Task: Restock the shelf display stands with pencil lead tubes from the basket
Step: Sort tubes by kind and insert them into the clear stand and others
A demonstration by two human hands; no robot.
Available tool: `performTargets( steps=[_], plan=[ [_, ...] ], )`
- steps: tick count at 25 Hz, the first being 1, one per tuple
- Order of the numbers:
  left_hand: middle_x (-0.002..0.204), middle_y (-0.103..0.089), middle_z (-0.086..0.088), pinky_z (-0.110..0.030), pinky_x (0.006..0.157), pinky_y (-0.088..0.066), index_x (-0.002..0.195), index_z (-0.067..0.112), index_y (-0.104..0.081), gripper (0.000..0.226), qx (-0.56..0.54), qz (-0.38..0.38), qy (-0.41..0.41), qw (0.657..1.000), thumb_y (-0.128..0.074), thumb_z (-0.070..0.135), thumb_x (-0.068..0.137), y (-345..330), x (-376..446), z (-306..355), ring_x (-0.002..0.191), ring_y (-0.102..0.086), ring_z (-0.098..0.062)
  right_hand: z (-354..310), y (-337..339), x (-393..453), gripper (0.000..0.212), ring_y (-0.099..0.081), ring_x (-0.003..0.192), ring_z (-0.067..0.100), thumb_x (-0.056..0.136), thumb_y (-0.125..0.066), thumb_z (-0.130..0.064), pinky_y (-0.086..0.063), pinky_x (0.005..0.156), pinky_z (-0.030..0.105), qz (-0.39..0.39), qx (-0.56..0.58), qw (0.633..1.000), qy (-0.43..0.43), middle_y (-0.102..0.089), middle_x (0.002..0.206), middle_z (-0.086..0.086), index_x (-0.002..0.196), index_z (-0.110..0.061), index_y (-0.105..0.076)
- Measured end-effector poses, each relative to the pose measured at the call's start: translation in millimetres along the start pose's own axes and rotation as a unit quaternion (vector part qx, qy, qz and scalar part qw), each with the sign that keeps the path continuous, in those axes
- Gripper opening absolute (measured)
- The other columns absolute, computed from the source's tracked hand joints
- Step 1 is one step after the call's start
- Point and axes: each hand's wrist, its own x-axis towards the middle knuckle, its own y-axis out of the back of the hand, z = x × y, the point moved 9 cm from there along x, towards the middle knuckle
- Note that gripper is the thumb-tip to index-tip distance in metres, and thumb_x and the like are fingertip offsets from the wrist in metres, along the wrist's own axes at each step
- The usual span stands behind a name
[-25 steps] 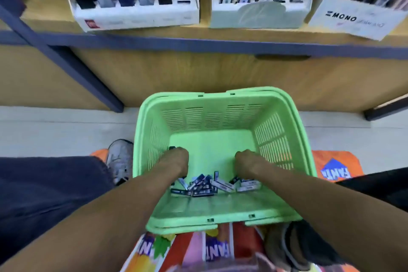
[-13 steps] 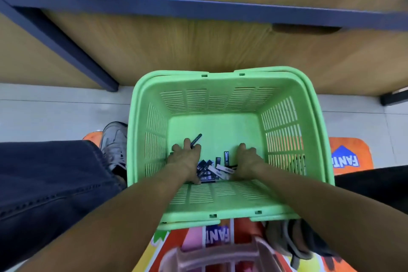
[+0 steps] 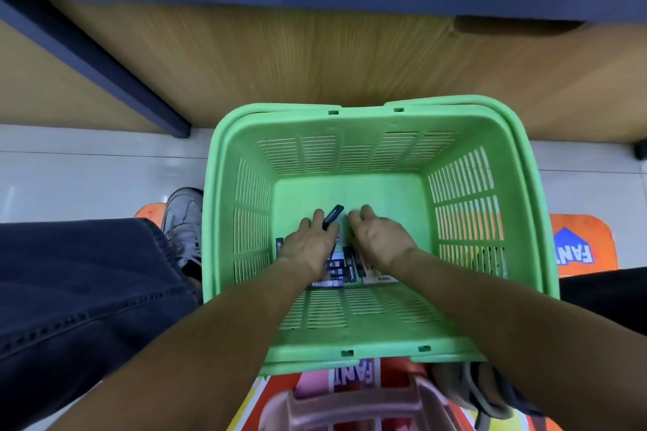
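Currently, the gathering step is in hand: both hands are working inside the green basket [image 3: 381, 343], which is standing on the floor just near of the wooden shelf unit [image 3: 315, 56].

At the left of the scene, a dark trouser leg [image 3: 77, 290] and a grey shoe [image 3: 183, 220] are lying beside the basket. Moving right, the left hand [image 3: 308, 245] is resting palm-down on the basket floor. Its fingers [image 3: 317, 217] are lying fairly straight and slightly apart, and one dark tube [image 3: 332, 217] is projecting beyond them toward the far side; whether this tube is pinched or merely lying beside the fingers cannot be told.

Between the wrists, the remaining pencil lead tubes [image 3: 338, 268] are lying in a loose heap at the near part of the basket floor, partly hidden by the hands.

Further right, the right hand [image 3: 376, 238] is arching over the heap with its fingers [image 3: 367, 212] curling downward; motion blur is hiding the tips, so what they are closing on cannot be told.

The display stands are lying out of view above the shelf edge. The next move probably calls for closing the fingers on a small aligned bundle of tubes, lifting clear of the far basket wall, and raising the bundle toward the shelf. The tubes are slim and smooth, so loose ones are likely to slip from an uneven grasp.
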Motion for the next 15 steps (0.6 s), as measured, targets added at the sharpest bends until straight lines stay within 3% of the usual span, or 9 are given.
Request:
performTargets(
  steps=[3,5,7,10,12,15],
  plan=[
    [0.128,-0.030,-0.009,-0.041,0.086,-0.054,0.130,0.015,-0.037,0.073,-0.007,0.056,0.005,0.998,-0.085,0.024,0.077,13,3,-1,0.108,-0.046,-0.026,18,20,5,0.035,-0.065,0.085,0.036,0.102,-0.050,-0.042,-0.049,0.061,0.039,0.023,0.062,0.996,-0.057,-0.053,0.112,0.011,0.117,-0.011,-0.044],
    [0.129,-0.033,-0.010,-0.039,0.084,-0.053,0.131,0.013,-0.038,0.060,-0.026,0.083,0.011,0.996,-0.076,0.022,0.085,22,4,-3,0.106,-0.046,-0.026,5,19,1,0.047,-0.067,0.089,0.032,0.098,-0.050,-0.056,-0.044,0.062,0.035,-0.023,0.016,1.000,-0.005,-0.061,0.108,0.008,0.118,-0.013,-0.047],
    [0.133,-0.030,-0.011,-0.041,0.083,-0.053,0.135,0.012,-0.036,0.072,-0.010,0.067,-0.001,0.998,-0.077,0.038,0.083,18,4,0,0.113,-0.044,-0.028,-20,1,-12,0.049,-0.068,0.089,0.028,0.096,-0.047,-0.062,-0.041,0.064,0.031,-0.106,-0.092,0.988,0.064,-0.067,0.103,0.004,0.115,-0.017,-0.055],
    [0.150,-0.014,-0.017,-0.047,0.086,-0.053,0.150,0.011,-0.018,0.109,0.073,0.022,-0.008,0.997,-0.083,0.051,0.072,-1,0,5,0.131,-0.033,-0.034,-36,-18,-22,0.038,-0.068,0.091,0.024,0.102,-0.042,-0.050,-0.040,0.066,0.029,-0.149,-0.172,0.969,0.095,-0.069,0.107,0.000,0.110,-0.020,-0.063],
    [0.156,-0.005,-0.019,-0.049,0.088,-0.053,0.154,0.010,-0.009,0.115,0.103,0.024,0.004,0.994,-0.084,0.045,0.074,-6,-3,9,0.136,-0.028,-0.037,-34,-18,-17,0.031,-0.066,0.083,0.023,0.102,-0.044,-0.043,-0.040,0.064,0.028,-0.134,-0.187,0.969,0.086,-0.070,0.103,0.000,0.107,-0.020,-0.065],
    [0.149,-0.018,-0.018,-0.044,0.079,-0.054,0.151,0.008,-0.013,0.111,0.127,0.057,-0.004,0.990,-0.084,0.041,0.073,2,0,17,0.127,-0.037,-0.034,-23,-6,-6,0.024,-0.065,0.080,0.024,0.102,-0.046,-0.037,-0.044,0.065,0.028,-0.111,-0.173,0.976,0.078,-0.070,0.100,0.000,0.098,-0.018,-0.059]
  ],
)
